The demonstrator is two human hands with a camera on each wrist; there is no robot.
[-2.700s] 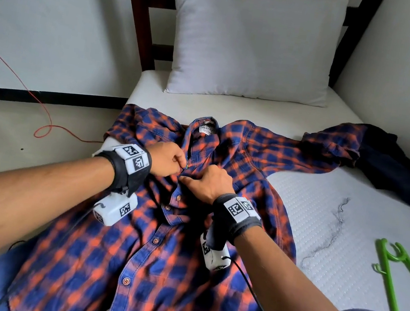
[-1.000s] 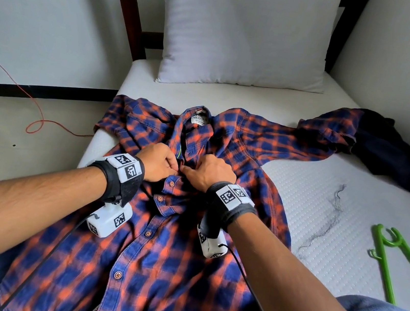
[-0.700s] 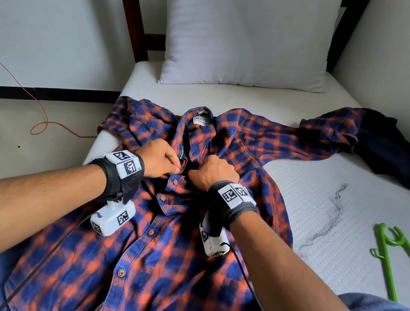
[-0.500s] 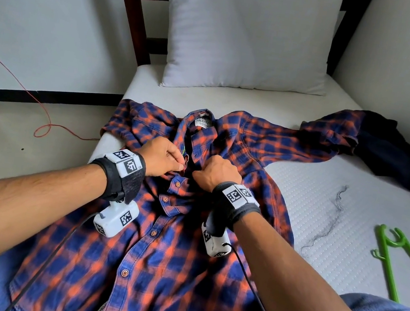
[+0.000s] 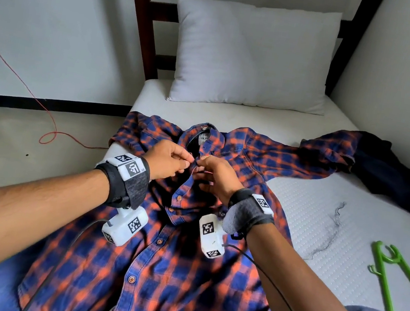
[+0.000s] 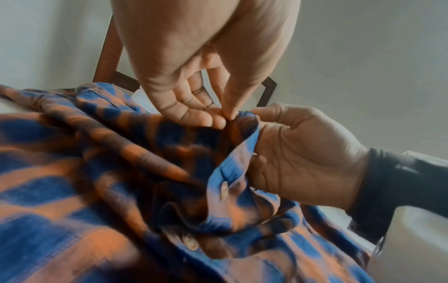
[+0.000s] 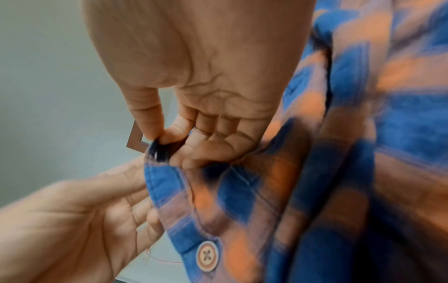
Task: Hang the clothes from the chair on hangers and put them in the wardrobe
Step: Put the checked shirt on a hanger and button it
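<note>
A blue and orange plaid shirt (image 5: 181, 264) lies front up on the bed, collar toward the pillow. Both hands meet at its placket just below the collar. My left hand (image 5: 189, 161) pinches the fabric edge between thumb and fingertips; the left wrist view shows that hand (image 6: 226, 119) on the edge. My right hand (image 5: 201, 164) pinches the opposite placket edge, and in its wrist view this hand (image 7: 158, 142) has thumb and forefinger closed on the shirt (image 7: 303, 191). The buttons (image 5: 179, 197) lower down sit in their holes. A green hanger (image 5: 394, 276) lies on the mattress at the right.
A white pillow (image 5: 252, 55) leans on the dark wooden headboard (image 5: 138, 24). A dark garment (image 5: 396, 180) lies by the right wall, over the shirt's sleeve end. Loose grey thread (image 5: 332, 229) lies on the mattress (image 5: 349, 218). A red wire (image 5: 48, 136) loops on the floor at the left.
Both hands have moved up the placket toward the collar. Their closed fists have loosened into fingertip pinches on the two edges.
</note>
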